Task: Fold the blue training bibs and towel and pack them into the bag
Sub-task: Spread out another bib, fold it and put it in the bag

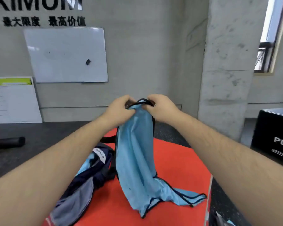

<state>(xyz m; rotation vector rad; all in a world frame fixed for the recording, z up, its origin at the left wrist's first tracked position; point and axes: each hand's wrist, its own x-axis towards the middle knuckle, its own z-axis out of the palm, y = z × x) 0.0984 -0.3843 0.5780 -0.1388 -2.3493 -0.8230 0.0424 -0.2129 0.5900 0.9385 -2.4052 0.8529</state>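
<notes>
A light blue training bib (136,162) with dark trim hangs upright over the red surface (178,168), its lower end trailing onto it to the right. My left hand (119,108) and my right hand (162,106) both grip its top edge close together, at chest height. A dark navy and grey bag (82,185) lies on the left of the red surface, with some light blue cloth (88,162) showing at its top. No towel can be made out apart from these.
A black box (273,136) with white lettering stands at the right. A black roller (8,141) lies on the dark floor at the left. Whiteboards lean on the grey wall behind, and a concrete pillar (227,70) rises at right.
</notes>
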